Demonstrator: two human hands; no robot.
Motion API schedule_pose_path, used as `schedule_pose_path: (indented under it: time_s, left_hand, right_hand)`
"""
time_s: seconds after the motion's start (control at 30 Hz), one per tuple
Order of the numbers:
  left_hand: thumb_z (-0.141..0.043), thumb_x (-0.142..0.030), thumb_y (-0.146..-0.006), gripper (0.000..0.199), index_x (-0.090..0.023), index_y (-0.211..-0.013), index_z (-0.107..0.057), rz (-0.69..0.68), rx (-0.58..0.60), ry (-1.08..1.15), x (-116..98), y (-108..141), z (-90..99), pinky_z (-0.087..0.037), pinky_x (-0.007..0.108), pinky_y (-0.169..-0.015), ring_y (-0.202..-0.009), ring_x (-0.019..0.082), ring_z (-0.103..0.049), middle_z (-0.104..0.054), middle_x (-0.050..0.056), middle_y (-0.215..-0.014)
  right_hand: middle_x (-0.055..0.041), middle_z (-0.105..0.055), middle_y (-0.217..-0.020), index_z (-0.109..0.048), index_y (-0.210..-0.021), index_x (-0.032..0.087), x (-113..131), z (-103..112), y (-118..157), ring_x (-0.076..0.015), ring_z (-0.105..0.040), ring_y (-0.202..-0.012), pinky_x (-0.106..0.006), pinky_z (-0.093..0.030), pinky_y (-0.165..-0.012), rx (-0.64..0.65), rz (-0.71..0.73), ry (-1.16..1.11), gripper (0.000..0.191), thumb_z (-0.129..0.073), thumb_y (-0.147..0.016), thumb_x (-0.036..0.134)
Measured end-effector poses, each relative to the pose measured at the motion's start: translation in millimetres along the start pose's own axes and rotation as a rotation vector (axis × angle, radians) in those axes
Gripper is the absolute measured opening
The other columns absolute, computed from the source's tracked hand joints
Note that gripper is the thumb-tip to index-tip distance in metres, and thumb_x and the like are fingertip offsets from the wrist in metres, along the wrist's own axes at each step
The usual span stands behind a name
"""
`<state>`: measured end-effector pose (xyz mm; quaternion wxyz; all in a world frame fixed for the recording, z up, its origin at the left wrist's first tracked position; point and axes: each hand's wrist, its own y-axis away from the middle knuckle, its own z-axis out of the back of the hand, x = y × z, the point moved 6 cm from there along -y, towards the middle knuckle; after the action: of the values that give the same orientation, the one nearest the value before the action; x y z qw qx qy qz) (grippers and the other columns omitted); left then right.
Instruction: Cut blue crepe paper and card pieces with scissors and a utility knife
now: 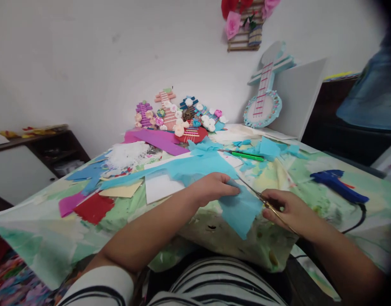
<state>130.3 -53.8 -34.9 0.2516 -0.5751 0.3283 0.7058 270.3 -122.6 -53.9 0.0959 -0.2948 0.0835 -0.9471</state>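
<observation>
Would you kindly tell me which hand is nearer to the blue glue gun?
Right. The right hand, holding the scissors, is left of the blue glue gun; the left hand, holding the blue paper, is farther to the left.

From my console I have the left arm [157, 225] slanting inward to a left hand [211, 189] drawn into a pinch, and the right arm [341, 255] angled in from the opposite side to a curled right hand [289, 208], the 2 near each other.
</observation>
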Motion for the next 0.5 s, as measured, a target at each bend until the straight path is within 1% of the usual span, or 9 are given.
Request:
schedule_pose_path:
  time_s: [0.1,0.2,0.33,0.5]
  left_hand:
    - [-0.058,-0.015,-0.061,0.013,-0.011,-0.072,-0.063,-0.004,0.077,0.038,3.9,0.9,-2.6,-0.039,0.021,-0.057,-0.056,0.009,-0.051,-0.058,-0.001,-0.061]
    - [-0.057,-0.014,-0.062,0.012,-0.011,-0.071,-0.063,-0.016,0.096,0.039,5.5,2.5,-0.8,-0.038,0.02,-0.058,-0.056,0.008,-0.05,-0.058,-0.002,-0.06]
    - [-0.058,-0.012,-0.063,0.005,-0.013,-0.064,-0.062,-0.031,0.078,0.018,5.6,7.6,3.6,-0.035,0.017,-0.053,-0.051,0.005,-0.046,-0.055,-0.005,-0.054]
    - [-0.057,-0.011,-0.064,0.006,-0.013,-0.063,-0.062,-0.019,0.082,0.039,6.6,13.1,3.2,-0.033,0.016,-0.049,-0.049,0.005,-0.046,-0.055,-0.005,-0.054]
  right_hand:
    - [0.0008,-0.049,-0.057,-0.055,-0.074,0.017,5.0,4.5,-2.9,-0.0114,-0.042,-0.053,-0.023,-0.03,-0.049,0.036,-0.013,0.172,0.034,-0.051,-0.067,0.05]
    - [0.0001,-0.051,-0.058,-0.058,-0.08,0.016,10.3,5.7,-7.1,-0.0123,-0.044,-0.053,-0.024,-0.029,-0.049,0.074,-0.001,0.26,0.04,-0.051,-0.066,0.053]
    - [-0.0009,-0.053,-0.059,-0.059,-0.08,0.017,13.9,6.1,-10.6,-0.0133,-0.046,-0.054,-0.025,-0.03,-0.05,0.083,0.016,0.309,0.041,-0.052,-0.065,0.055]
    - [-0.0026,-0.058,-0.062,-0.06,-0.074,0.018,14.7,0.9,-11.4,-0.0145,-0.049,-0.057,-0.025,-0.031,-0.051,0.124,0.013,0.309,0.039,-0.05,-0.067,0.055]
